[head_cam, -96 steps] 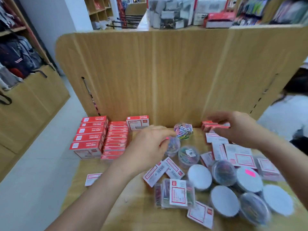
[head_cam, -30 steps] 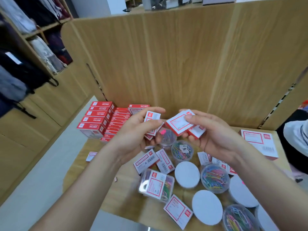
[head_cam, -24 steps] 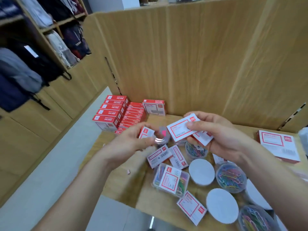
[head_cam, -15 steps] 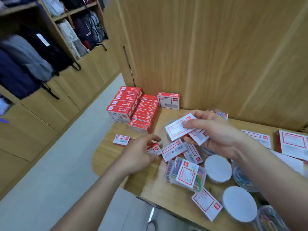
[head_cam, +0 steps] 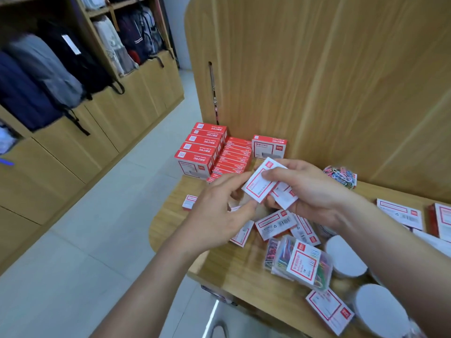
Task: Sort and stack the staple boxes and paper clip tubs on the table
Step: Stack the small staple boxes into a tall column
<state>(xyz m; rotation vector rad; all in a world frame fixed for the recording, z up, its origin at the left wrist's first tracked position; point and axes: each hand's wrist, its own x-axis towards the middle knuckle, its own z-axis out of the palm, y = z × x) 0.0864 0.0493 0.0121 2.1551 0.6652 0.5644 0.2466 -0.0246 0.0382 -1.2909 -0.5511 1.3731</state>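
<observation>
My right hand [head_cam: 314, 193] grips a fanned bunch of small white-and-red staple boxes [head_cam: 262, 184] above the table [head_cam: 168, 215]. My left hand [head_cam: 217, 215] is raised right beside it, fingertips at the bunch, and pinches a small staple box that is mostly hidden under its fingers. Stacked red staple boxes [head_cam: 200, 152] stand in rows at the back left, with one single box [head_cam: 268, 147] beside them. Loose small boxes [head_cam: 274, 224] lie under my hands. A clear tub of coloured paper clips [head_cam: 300, 264] and round white-lidded tubs [head_cam: 344, 259] sit in front.
A tall wooden partition [head_cam: 317, 81] walls the table's back. One small box [head_cam: 189, 202] lies near the left edge. A tub of coloured clips [head_cam: 340, 174] stands at the back, flat boxes [head_cam: 399, 213] to the right. Shelves with backpacks [head_cam: 48, 74] stand across the tiled floor.
My left hand went down to the loose boxes near the table's left side and has come back up to the bunch in my right hand. The view has swung left.
</observation>
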